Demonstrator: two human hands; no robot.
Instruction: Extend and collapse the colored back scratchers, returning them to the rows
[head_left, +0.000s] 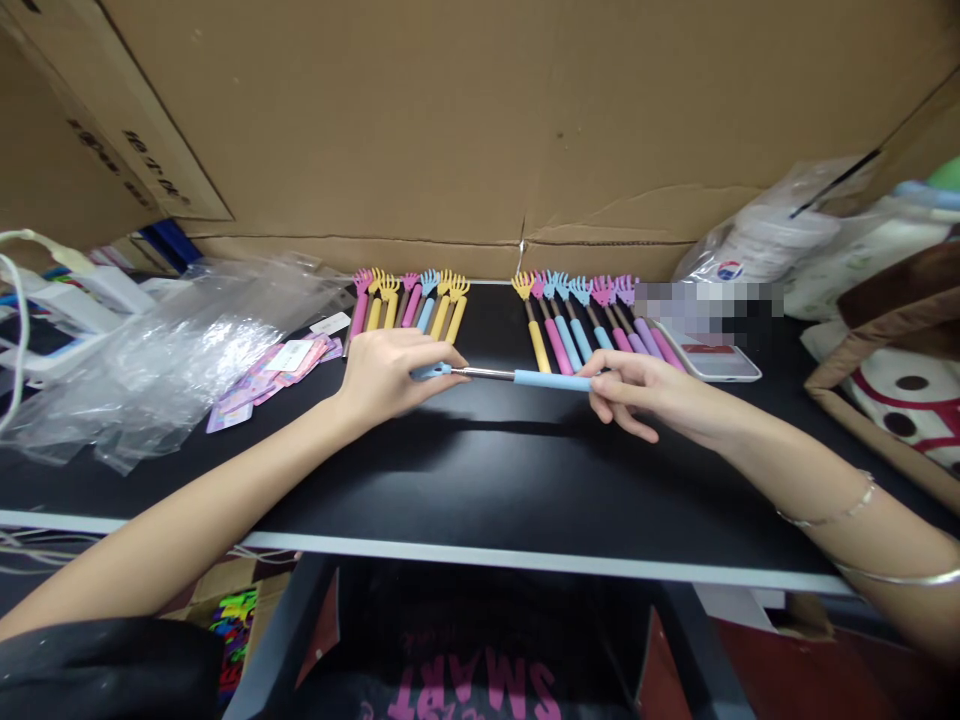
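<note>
A light blue back scratcher (551,380) with a metal rod is held level above the black table by both hands. My left hand (397,365) pinches its claw end, which the fingers partly cover. At the other end, my right hand (634,390) grips the tip of the blue handle between thumb and fingers, its lower fingers loosely bent. Behind the hands lie two groups of back scratchers: a left group (415,305) in pink, yellow and blue, and a right group (576,335) in yellow, pink, blue and purple.
Clear plastic bags (165,350) and printed cards (274,375) lie on the left, near a white power strip (67,310). A phone (709,355), a bagged cup (780,240) and a cloth bag (892,370) sit on the right. Cardboard (450,120) walls the back of the table (480,490).
</note>
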